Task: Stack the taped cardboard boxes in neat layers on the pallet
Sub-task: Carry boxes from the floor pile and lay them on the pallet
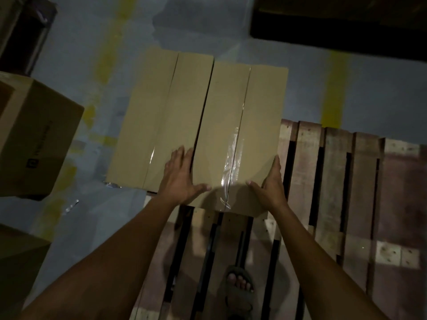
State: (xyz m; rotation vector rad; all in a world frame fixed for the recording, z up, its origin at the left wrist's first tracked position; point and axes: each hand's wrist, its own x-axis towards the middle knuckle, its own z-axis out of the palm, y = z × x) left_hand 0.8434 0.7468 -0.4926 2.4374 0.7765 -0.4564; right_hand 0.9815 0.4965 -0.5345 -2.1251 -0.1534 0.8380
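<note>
Sandalled foot (239,289) nearest, standing on pallet (335,181). Right box (233,135) rests on pallet's far-left corner, touching left box (159,118) alongside. Left hand (180,174) flat on top at seam between boxes, grip wide; right hand (272,183) presses box's right edge, fingers straight. First layer barely begun; most slats bare. More cartons (34,135) wait on floor, left. Cardboard plain tan, clear tape along centre seam.

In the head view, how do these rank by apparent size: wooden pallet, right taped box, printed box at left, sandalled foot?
1. Brown slatted wooden pallet.
2. Right taped tan cardboard box and printed brown cardboard box at left: unsure, since the printed one is cut off.
3. Sandalled foot.
</note>
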